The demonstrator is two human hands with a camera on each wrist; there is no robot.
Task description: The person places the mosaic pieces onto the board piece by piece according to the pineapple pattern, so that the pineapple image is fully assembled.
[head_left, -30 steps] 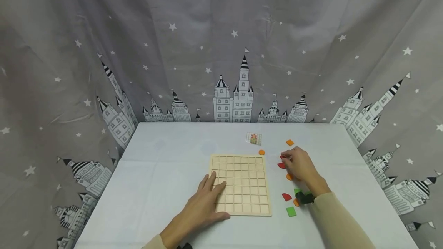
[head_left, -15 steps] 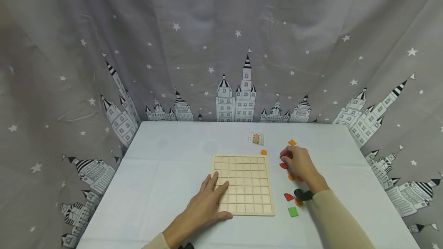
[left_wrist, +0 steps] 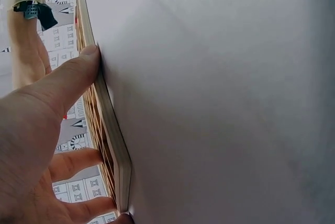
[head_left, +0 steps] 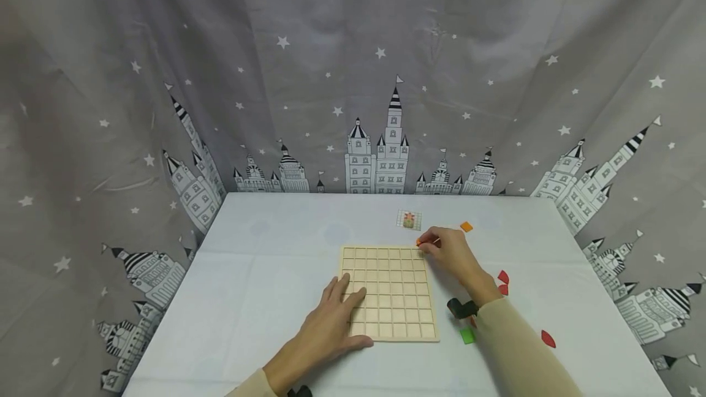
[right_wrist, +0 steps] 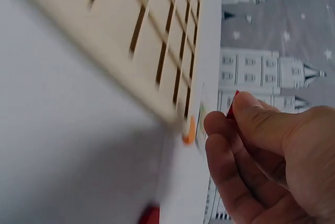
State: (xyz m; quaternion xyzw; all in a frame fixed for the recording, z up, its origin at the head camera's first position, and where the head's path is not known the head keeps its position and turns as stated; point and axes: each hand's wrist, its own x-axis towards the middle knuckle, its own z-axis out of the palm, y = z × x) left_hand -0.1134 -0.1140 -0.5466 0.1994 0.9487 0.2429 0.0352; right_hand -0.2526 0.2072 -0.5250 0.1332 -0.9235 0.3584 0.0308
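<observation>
My left hand [head_left: 326, 318] rests on the left front part of a pale wooden grid board [head_left: 388, 299], fingers spread. In the left wrist view its thumb [left_wrist: 78, 75] touches the board's side edge. My right hand [head_left: 452, 253] hovers by the board's far right corner. Between its thumb and index finger it pinches a small red wooden piece [right_wrist: 232, 110], mostly hidden by the fingertips. An orange round piece [right_wrist: 189, 131] lies just past that corner, partly behind the hand in the head view. The board's squares in view hold no pieces.
Behind the board lies a small printed picture card [head_left: 409, 220]. An orange square [head_left: 466, 226] lies to the card's right. Red curved pieces [head_left: 548, 339] and a green square [head_left: 467, 336] lie on the white table near the right forearm, which covers others.
My right hand has lifted a red piece and moved left from the loose pieces to the board's far right corner. The left hand stays on the board.
</observation>
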